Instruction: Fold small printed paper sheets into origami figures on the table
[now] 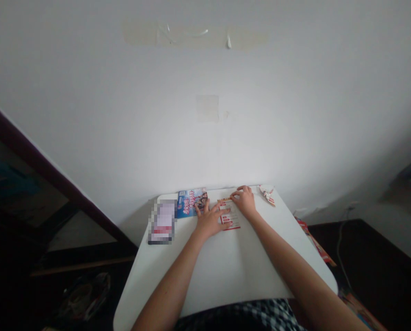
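A small printed paper sheet [232, 220], white with red and orange print, lies on the white table [226, 266]. My left hand [208, 220] rests on its left side with fingers spread flat, some reaching onto the blue leaflet [186, 209] beside it. At the sheet's far right corner is my right hand [244, 201], its fingers bent and the thumb side drawn in at the top edge. The fingertips there are small and partly hidden, but they appear to pinch that edge. A crumpled strip of printed paper [268, 195] lies right of my right hand.
A blurred-out phone [162, 223] lies at the table's left, next to the leaflet. The wall [205, 151] stands directly behind the table. Printed papers [316, 241] lie below the table's right edge, near a cable [339, 243].
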`<action>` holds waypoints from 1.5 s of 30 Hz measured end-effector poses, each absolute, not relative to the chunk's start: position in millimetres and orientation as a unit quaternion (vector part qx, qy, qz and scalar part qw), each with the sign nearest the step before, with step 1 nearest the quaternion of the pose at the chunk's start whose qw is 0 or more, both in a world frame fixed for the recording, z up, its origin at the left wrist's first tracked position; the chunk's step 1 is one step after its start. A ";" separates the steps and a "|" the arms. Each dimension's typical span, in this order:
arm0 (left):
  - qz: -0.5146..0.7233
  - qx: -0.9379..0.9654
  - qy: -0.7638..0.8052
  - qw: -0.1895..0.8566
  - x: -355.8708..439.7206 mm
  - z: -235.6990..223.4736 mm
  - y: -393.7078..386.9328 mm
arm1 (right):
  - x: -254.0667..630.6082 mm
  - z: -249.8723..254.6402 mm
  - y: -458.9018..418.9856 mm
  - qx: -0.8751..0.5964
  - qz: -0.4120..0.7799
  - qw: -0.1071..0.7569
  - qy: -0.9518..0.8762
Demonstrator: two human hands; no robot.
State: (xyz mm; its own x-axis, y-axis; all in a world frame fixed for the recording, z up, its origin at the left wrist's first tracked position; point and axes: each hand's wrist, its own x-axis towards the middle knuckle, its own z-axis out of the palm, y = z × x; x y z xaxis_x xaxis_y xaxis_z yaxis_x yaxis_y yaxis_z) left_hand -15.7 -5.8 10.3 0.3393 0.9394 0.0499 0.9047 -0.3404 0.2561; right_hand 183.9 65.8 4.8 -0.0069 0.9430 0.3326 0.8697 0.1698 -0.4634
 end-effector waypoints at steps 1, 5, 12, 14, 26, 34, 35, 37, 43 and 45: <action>0.092 0.813 0.567 0.092 -15.8 10.5 -5.7 | 183.9 4.4 66.8 -0.641 0.062 0.291 -0.708; 0.089 0.814 0.566 0.095 -16.3 10.7 -5.7 | 186.5 3.5 69.7 -0.625 0.062 0.288 -0.723; 0.087 0.812 0.570 0.091 -15.7 10.4 -7.2 | 201.7 2.4 68.3 -0.587 0.086 0.281 -0.754; 0.092 0.809 0.572 0.095 -15.4 10.9 -7.5 | 205.7 1.9 66.5 -0.575 0.094 0.274 -0.765; 0.085 0.807 0.576 0.103 -15.4 17.5 -10.5 | 223.0 -10.2 35.4 -0.534 0.114 0.286 -0.787; 0.072 0.806 0.581 0.090 -14.7 18.6 -10.1 | 230.9 -16.3 15.1 -0.513 0.121 0.282 -0.802; 0.072 0.805 0.582 0.090 -14.7 18.7 -10.0 | 231.9 -16.9 12.4 -0.510 0.122 0.281 -0.804; 0.072 0.805 0.582 0.092 -14.8 18.8 -9.9 | 234.0 -17.6 7.2 -0.504 0.127 0.276 -0.809; 0.074 0.805 0.581 0.099 -15.1 18.0 -9.3 | 237.2 -16.8 -3.7 -0.488 0.125 0.275 -0.819; 0.075 0.805 0.580 0.102 -15.0 17.7 -9.1 | 237.8 -15.6 -5.6 -0.484 0.125 0.276 -0.821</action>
State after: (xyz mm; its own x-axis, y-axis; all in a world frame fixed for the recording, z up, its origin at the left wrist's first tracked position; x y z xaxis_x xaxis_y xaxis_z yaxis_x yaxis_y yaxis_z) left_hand -15.0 -9.1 17.7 0.3169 0.9484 0.0024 0.9178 -0.3073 0.2512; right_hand 237.8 -5.6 -15.6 -0.3805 0.8631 0.3321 0.7257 0.5012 -0.4713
